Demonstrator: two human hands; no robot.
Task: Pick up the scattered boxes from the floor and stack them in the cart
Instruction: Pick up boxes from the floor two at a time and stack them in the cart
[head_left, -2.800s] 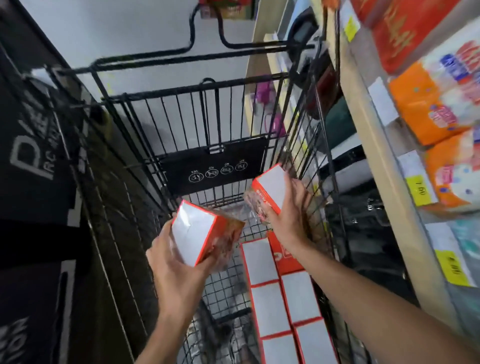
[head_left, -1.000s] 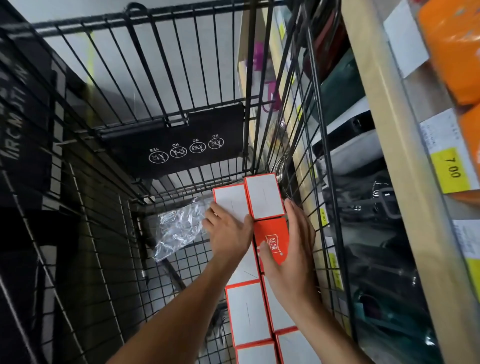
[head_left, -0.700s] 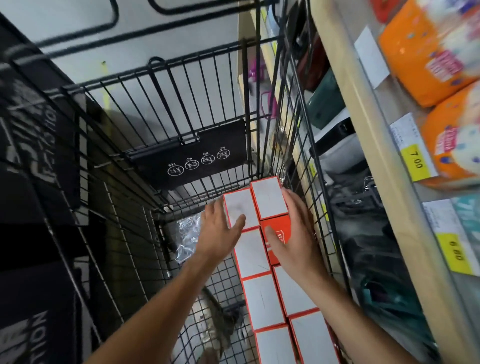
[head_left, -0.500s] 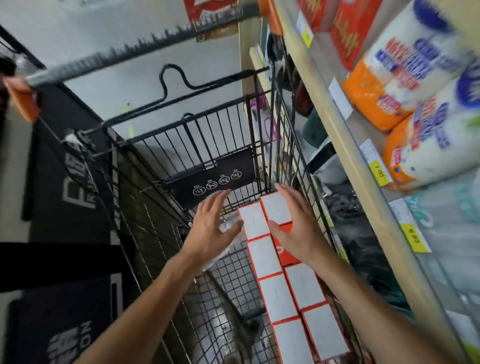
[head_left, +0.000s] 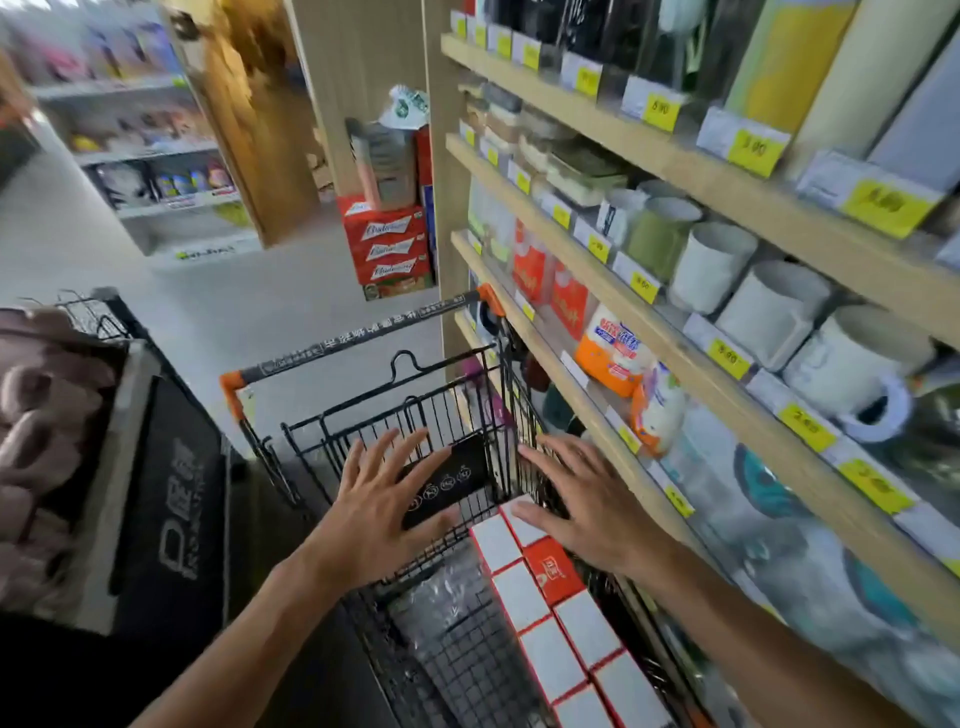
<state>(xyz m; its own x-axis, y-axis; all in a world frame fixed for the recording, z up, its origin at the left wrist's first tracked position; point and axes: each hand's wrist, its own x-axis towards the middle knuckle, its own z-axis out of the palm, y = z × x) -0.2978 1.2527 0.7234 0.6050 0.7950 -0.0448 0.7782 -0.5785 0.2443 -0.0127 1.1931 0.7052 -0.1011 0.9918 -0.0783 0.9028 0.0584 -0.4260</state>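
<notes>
Both hands are hovering above the cart (head_left: 415, 410), fingers spread and holding nothing: the left hand (head_left: 382, 512) over the black sign panel (head_left: 457, 480) at the cart's far end, the right hand (head_left: 587, 506) over the far end of the boxes (head_left: 550, 618). Half a second earlier the hands were lower, close over the rows; they are now lifting away, and the view is rising toward the shelf (head_left: 675, 332) on the right. The boxes are lying in two neat rows along the right side of the cart's floor, white faces up, one orange face among them. A clear plastic bag (head_left: 441, 603) is lying beside them. Judgement: this placement is finished, and the hands are being freed to fetch more boxes; the floor by the cart is not showing any here.
</notes>
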